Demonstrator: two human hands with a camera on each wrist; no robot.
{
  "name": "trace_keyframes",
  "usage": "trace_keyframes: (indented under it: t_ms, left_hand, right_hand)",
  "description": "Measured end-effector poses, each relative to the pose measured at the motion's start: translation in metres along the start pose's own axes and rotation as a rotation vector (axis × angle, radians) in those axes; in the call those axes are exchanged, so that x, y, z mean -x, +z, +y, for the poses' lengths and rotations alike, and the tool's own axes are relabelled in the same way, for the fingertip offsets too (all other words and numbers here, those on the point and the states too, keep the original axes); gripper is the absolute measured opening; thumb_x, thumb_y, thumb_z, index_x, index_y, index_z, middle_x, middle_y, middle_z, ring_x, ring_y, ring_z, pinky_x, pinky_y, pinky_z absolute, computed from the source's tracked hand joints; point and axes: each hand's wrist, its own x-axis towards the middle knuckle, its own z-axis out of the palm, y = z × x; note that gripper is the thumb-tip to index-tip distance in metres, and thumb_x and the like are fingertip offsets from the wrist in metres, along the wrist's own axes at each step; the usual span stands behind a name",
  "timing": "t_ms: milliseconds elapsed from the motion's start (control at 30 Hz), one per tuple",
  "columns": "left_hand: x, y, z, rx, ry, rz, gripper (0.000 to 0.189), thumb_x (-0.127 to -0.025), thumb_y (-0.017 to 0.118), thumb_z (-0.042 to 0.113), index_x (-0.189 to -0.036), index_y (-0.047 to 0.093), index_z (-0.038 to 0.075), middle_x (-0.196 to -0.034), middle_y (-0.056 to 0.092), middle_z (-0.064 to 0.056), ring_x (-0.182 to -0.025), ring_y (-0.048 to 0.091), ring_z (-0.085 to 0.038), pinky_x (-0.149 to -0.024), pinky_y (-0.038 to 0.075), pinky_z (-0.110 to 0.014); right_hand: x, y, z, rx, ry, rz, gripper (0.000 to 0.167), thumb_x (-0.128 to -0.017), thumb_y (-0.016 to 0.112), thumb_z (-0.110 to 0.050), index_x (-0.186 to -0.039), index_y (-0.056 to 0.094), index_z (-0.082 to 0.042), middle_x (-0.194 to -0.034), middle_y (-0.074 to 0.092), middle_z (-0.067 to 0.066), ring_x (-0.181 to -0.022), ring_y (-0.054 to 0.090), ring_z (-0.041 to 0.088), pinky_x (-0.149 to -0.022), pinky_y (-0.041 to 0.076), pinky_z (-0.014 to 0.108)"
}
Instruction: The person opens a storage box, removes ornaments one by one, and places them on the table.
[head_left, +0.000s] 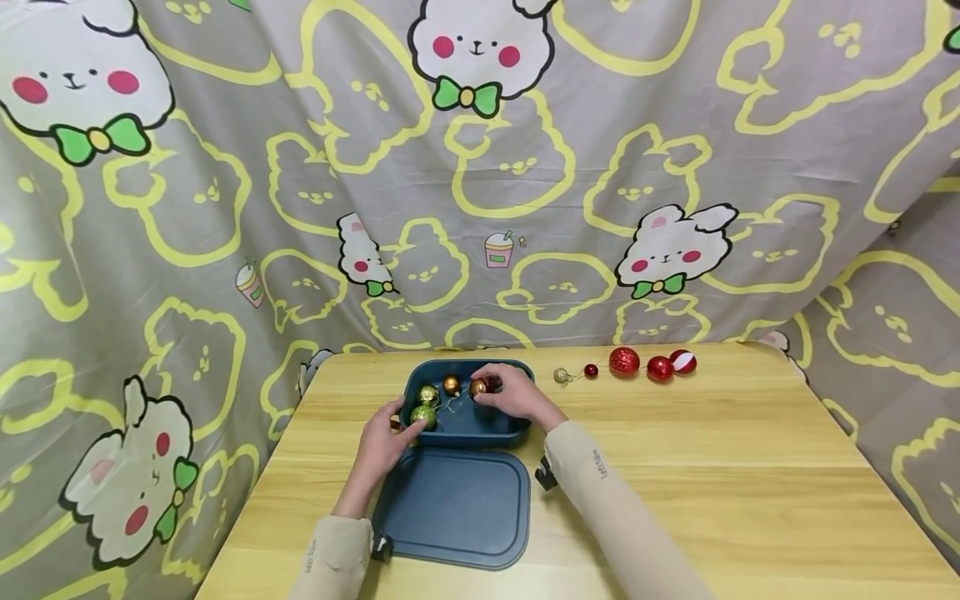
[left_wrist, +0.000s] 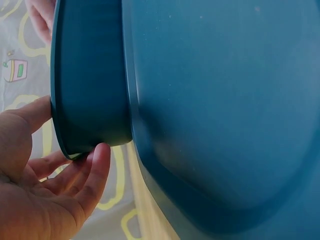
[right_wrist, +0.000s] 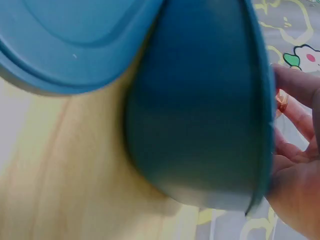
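Note:
A dark blue box [head_left: 457, 439] stands at the back of the table, with its wall [left_wrist: 90, 75] large in the left wrist view. My left hand [head_left: 382, 442] grips its left end, thumb and fingers about the rim. Inside lie a gold bauble [head_left: 428, 395], an orange-gold bauble [head_left: 452, 384] and a glittery green bauble [head_left: 423, 416]. Over the box's right part, my right hand [head_left: 517, 393] holds a copper-coloured bauble [head_left: 478, 387] in its fingers. In the right wrist view, the box wall partly hides that bauble [right_wrist: 282, 101].
The blue lid [head_left: 453, 508] lies flat in front of the box. To the right of the box, along the back edge, sit a small gold bauble [head_left: 562, 375], a small red bauble [head_left: 591, 370] and larger red baubles [head_left: 624, 362]. A patterned curtain [head_left: 540, 183] hangs behind.

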Motion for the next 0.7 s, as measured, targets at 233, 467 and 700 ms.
trace_keyframes:
  t_ms: [233, 467, 700]
  left_hand:
    - [0.0, 0.0, 0.0, 0.015, -0.008, -0.001, 0.071, -0.096, 0.076, 0.031, -0.151, 0.049, -0.003, -0.142, 0.059, -0.025, -0.102, 0.066, -0.032, -0.079, 0.061, -0.041]
    - [-0.002, 0.001, 0.0, 0.022, -0.004, -0.006, 0.071, -0.095, 0.076, 0.032, -0.151, 0.049, -0.003, -0.143, 0.059, -0.025, -0.102, 0.065, -0.032, -0.078, 0.061, -0.041]
    - [-0.003, 0.0, 0.0, 0.02, 0.001, -0.003, 0.071, -0.095, 0.077, 0.032, -0.15, 0.049, -0.004, -0.141, 0.059, -0.026, -0.101, 0.065, -0.032, -0.078, 0.061, -0.041]
  right_hand:
    - [0.007, -0.019, 0.0, -0.034, 0.01, 0.062, 0.038, -0.096, 0.076, -0.021, -0.132, 0.07, -0.014, -0.124, 0.07, 0.004, -0.111, 0.066, 0.024, -0.098, 0.055, 0.045]
    - [0.018, -0.041, 0.004, -0.025, 0.016, 0.109, 0.039, -0.095, 0.077, -0.022, -0.133, 0.069, -0.014, -0.128, 0.07, 0.008, -0.114, 0.065, 0.027, -0.101, 0.053, 0.048]
    - [0.03, -0.064, 0.012, -0.012, 0.047, 0.121, 0.04, -0.096, 0.076, -0.023, -0.135, 0.069, -0.016, -0.126, 0.071, 0.008, -0.115, 0.064, 0.03, -0.097, 0.054, 0.047]
